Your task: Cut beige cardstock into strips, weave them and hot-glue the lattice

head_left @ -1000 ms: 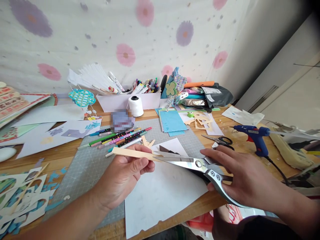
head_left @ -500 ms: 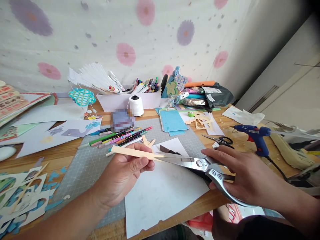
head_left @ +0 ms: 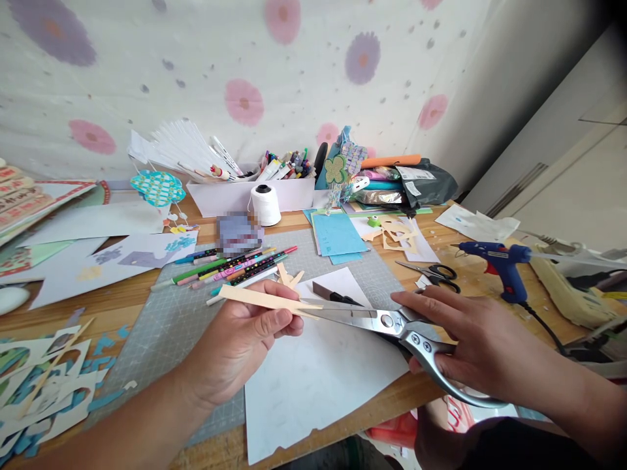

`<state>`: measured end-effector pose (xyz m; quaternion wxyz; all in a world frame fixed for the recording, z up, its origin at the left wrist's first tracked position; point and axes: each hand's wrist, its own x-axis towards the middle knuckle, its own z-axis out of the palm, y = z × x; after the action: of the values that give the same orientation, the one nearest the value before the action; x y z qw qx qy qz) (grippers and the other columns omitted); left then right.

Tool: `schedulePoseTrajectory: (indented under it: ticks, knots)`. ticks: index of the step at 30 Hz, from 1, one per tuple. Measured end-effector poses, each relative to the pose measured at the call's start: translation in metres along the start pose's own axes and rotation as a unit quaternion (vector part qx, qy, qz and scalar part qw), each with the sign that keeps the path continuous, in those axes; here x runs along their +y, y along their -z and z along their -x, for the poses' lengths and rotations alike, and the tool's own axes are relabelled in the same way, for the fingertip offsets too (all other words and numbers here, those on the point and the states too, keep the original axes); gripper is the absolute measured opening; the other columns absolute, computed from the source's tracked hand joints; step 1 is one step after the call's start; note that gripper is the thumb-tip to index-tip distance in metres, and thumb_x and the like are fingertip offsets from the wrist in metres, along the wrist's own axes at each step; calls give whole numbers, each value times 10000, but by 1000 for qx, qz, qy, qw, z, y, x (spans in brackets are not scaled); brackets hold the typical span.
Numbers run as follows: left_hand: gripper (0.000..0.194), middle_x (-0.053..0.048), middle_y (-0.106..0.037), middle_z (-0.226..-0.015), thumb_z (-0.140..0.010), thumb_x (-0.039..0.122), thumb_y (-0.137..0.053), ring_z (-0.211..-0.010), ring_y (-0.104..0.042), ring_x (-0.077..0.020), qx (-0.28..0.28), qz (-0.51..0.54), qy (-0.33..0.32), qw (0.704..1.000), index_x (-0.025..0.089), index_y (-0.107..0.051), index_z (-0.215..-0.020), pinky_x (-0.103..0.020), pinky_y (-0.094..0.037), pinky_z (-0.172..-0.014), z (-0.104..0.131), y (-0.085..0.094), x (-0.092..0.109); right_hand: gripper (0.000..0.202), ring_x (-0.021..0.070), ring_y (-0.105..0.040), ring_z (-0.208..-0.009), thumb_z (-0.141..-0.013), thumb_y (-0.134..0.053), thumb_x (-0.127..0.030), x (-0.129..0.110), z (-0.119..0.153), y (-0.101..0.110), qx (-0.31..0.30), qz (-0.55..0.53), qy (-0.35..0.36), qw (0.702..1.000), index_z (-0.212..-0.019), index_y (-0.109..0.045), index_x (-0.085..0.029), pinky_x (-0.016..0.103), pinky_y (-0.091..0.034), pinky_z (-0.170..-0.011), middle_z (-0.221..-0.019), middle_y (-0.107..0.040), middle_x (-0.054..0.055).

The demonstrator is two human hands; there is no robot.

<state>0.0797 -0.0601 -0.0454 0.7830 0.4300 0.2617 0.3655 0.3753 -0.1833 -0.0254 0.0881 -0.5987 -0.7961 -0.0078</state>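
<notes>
A cream paper strip (head_left: 262, 299) is pinched between the left hand's fingers (head_left: 274, 320); silver scissors (head_left: 386, 321) are gripped by the right hand's curled fingers (head_left: 435, 303)

- No text could be read.
- Reddish characters on the pale stack (head_left: 18, 199), far left: blurred.
- White labels (head_left: 416, 173) on the dark bag (head_left: 438, 186): print too small.

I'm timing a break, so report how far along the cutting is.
Looks done: small beige paper pieces on the gray gridded mat. In hand: a long beige paper strip in the left hand, its split end at the silver metal scissors in the right hand. Left: perhaps the strip's unsplit length.
</notes>
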Motion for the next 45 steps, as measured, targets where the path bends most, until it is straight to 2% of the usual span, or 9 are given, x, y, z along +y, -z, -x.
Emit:
schedulePoseTrajectory:
  ticks: [4, 11, 22, 28, 32, 36, 40, 42, 45]
  knots:
    - [177, -2, -667, -811, -704, 246, -851, -712, -658, -119, -1, -1, 4, 1000, 198, -757, -846, -201, -543, -672, 0, 1, -1, 635, 331, -718, -898, -774, -686, -364, 1, 1, 0, 8, 15, 10, 1000, -1376, -532, -230, 374, -575, -623, -1179, -694, 154]
    - [170, 4, -668, -814, -716, 254, -843, -717, -660, -112, -5, -3, 8, 1000, 201, -756, -852, -190, -542, -682, 0, 1, 0, 626, 343, -715, -931, -777, -666, -310, 0, 1, 0, 6, 36, 19, 999, -1377, -516, -216, 380, -585, -623, -1191, -689, 148]
    - [169, 3, -676, -782, -728, 249, -835, -713, -661, -107, -12, 1, 11, 1000, 205, -757, -872, -181, -539, -681, 0, 2, -1, 587, 305, -721, -878, -785, -656, -315, 1, 1, 0, 10, 38, 27, 999, -1352, -529, -236, 354, -575, -624, -1156, -707, 112]
    - [175, 5, -684, -802, -714, 254, -846, -710, -665, -104, -8, 2, 14, 1000, 201, -762, -858, -174, -536, -669, 1, 1, 0, 595, 296, -728, -841, -791, -674, -318, 4, 2, 0, 28, 65, 56, 996, -1353, -508, -212, 338, -564, -603, -1137, -711, 128]
    - [193, 2, -696, -793, -706, 264, -853, -694, -664, -107, -8, -2, 18, 1000, 194, -759, -859, -180, -540, -662, 0, 0, 1, 592, 295, -724, -860, -815, -648, -303, 8, 6, -2, 24, 67, 41, 997, -1378, -484, -223, 356, -565, -652, -1170, -701, 125]
    - [191, -8, -707, -782, -715, 269, -847, -687, -657, -105, -11, -5, 14, 1000, 183, -753, -857, -176, -539, -656, -2, 0, 1, 575, 281, -711, -914, -824, -667, -320, 10, 5, 1, 31, 5, -14, 999, -1366, -482, -271, 358, -559, -729, -1192, -693, 85]
    - [215, -14, -723, -790, -709, 295, -851, -687, -656, -119, -1, 0, -7, 1000, 196, -745, -868, -202, -553, -652, -3, 1, -1, 481, 204, -685, -728, -864, -627, -420, 2, -3, 11, 27, -135, -73, 988, -1300, -496, -264, 288, -543, -607, -961, -720, 35]
    - [220, -18, -731, -812, -718, 311, -843, -697, -658, -124, 0, 7, -22, 1000, 202, -743, -881, -211, -560, -654, -2, 2, -2, 491, 210, -675, -725, -874, -599, -458, -4, -7, 15, 14, -155, -61, 986, -1298, -477, -243, 298, -534, -595, -960, -704, 53]
    - [184, -18, -733, -827, -768, 310, -804, -734, -662, -125, -15, 24, -44, 999, 201, -744, -904, -210, -564, -672, -2, 4, -2, 581, 273, -673, -890, -858, -602, -510, -10, -12, 17, -18, -127, -20, 991, -1329, -433, -213, 377, -542, -705, -1139, -651, 124]
